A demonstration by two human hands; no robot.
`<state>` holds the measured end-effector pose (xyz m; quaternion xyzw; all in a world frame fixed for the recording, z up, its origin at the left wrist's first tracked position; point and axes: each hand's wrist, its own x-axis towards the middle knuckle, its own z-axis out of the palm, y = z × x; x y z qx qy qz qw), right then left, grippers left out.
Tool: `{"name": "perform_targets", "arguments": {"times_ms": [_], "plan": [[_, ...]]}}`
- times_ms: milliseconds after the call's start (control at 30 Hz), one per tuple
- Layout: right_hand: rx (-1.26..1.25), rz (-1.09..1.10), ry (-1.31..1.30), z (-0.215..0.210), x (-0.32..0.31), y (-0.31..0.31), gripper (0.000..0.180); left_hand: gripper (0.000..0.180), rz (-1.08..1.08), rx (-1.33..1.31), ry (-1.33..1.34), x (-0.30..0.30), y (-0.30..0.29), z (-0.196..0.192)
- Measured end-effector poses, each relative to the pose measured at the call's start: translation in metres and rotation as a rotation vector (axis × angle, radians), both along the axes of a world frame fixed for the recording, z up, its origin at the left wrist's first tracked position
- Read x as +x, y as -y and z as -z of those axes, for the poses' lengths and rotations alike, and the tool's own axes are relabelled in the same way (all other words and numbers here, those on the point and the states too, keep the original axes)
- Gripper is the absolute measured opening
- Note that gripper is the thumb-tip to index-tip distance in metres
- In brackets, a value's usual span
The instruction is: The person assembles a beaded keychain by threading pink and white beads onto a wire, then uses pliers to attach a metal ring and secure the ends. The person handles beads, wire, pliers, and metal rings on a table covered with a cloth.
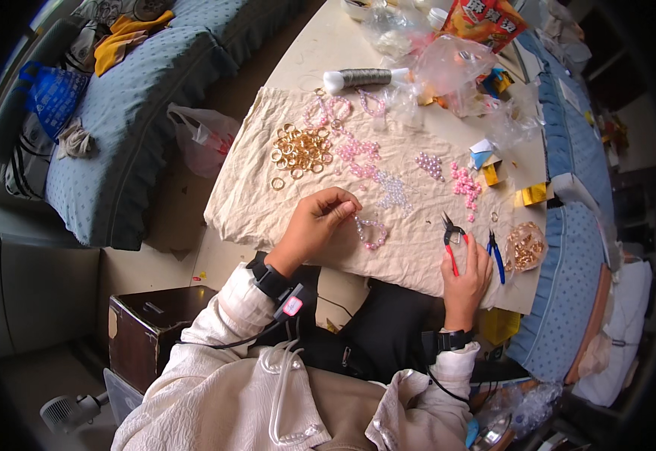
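Left hand (pixel 319 219) pinched one end of a small pink-and-clear beaded loop (pixel 371 231) lying on the beige cloth (pixel 253 197). Right hand (pixel 466 272) gripped the red-handled snips (pixel 450 242); blue-handled pliers (pixel 495 252) lay just beside. Loop looked light, limp and slippery between beads, likely fragile at the ends; best held on the thread ends. Thread and clasp were too small to resolve; fingertips hid the pinch point.
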<state>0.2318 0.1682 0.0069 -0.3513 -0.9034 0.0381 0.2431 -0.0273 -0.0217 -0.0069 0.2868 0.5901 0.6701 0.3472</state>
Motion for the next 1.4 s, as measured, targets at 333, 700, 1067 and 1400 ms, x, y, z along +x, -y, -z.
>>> {"name": "perform_targets", "arguments": {"times_ms": [333, 700, 1067, 1400], "plan": [[-0.591, -0.446, -0.323, -0.041, -0.066, 0.047, 0.034, 0.038, 0.013, 0.016, 0.053, 0.015, -0.005, -0.037], [-1.092, -0.490, -0.582, -0.050, -0.104, 0.061, 0.010, 0.043, 0.122, 0.172, 0.093, 0.018, -0.006, -0.040], [-1.067, -0.449, -0.645, -0.047, -0.104, 0.056, 0.012, 0.030, 0.358, 0.097, 0.481, 0.031, 0.000, -0.025], [-1.102, -0.270, -0.567, -0.046, -0.097, 0.049, 0.022, 0.025, 0.282, -0.103, 0.554, 0.034, -0.002, -0.030]]}}
